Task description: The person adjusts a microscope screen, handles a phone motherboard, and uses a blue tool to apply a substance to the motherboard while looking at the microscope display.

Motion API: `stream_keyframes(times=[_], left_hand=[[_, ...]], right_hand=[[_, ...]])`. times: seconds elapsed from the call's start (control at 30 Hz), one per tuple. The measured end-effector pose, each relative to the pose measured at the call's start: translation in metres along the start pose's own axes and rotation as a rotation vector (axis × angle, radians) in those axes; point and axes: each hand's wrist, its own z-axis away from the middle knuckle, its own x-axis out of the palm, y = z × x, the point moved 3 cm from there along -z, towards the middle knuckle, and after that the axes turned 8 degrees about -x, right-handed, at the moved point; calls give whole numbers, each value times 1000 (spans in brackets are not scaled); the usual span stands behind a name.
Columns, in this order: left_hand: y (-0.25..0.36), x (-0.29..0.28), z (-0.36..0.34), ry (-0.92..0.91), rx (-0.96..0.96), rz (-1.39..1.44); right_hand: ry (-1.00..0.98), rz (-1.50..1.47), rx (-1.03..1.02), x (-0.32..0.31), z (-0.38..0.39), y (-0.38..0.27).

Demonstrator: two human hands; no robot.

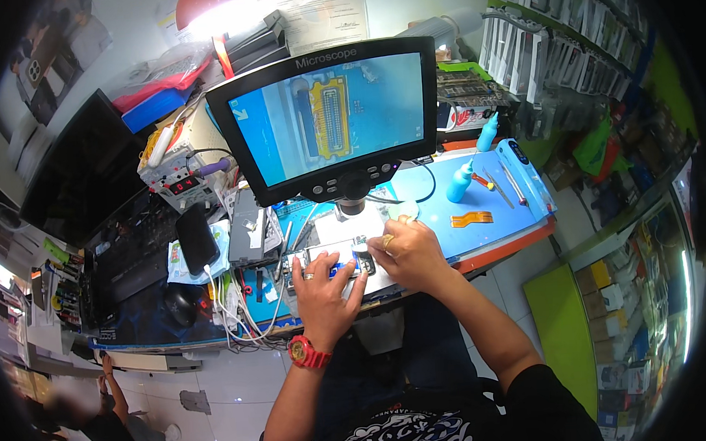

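Note:
An opened phone (pixel 340 251) with its inner parts showing lies on the work mat under a microscope (pixel 354 206). My left hand (pixel 324 289) rests on it with the fingers spread, a red watch on that wrist. My right hand (pixel 408 253) is closed in a pinch at the phone's right end. A small pale tip shows by its fingertips; what kind of tool it is, the hand hides. Above, the microscope's screen (pixel 333 119) displays an enlarged gold-edged connector on a blue board.
On the blue mat (pixel 438 181) at right are a light-blue bottle (pixel 460 183), an orange flex cable (pixel 471 218) and tweezers (pixel 514 186). At left, a dark phone (pixel 197 239) with a white cable lies near a mouse (pixel 181 304). Another person (pixel 113 412) is at far left.

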Motion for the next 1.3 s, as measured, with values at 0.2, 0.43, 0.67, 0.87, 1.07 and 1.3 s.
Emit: stream_keyframes(times=[0.2,0.43,0.67,0.87,1.07,1.3], left_hand=[[0,0,0,1,-1,-2],[1,0,0,-1,-2,0],[0,-2,1,-1,-4,-20],[1,1,-1,-4,5,-17],[0,0,1,3,-6,-2],[0,0,1,2,-3,-6]], right_hand=[[-11,9,-4,-2,1,1],[53,14,103,-13,3,9],[41,-59,114,-6,9,6],[-34,-101,66,2,5,-3],[-51,-34,5,1,2,-4],[-34,-23,12,1,1,-3]])
